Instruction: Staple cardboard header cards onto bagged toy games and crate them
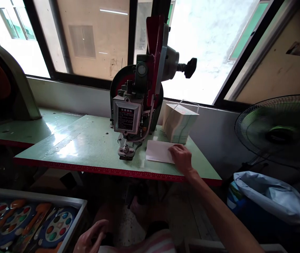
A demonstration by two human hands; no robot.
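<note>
My right hand [181, 158] lies on the right end of a small stack of white cards [158, 151] on the green table [86, 140], fingers curled over its edge. The cards sit just right of a green and red press machine [139, 102] with a black label plate. Behind the hand stands a taller bundle of cards [178, 123] tied with a band. My left hand [90, 239] hangs low near my lap, fingers apart and holding nothing, next to a grey tray [72, 203] of colourful paint-palette cards.
A running fan [278, 131] stands at the right, with a blue bin lined with a pale bag [268, 198] below it. Another machine [2, 84] sits at the far left on a second table. Windows run along the back wall.
</note>
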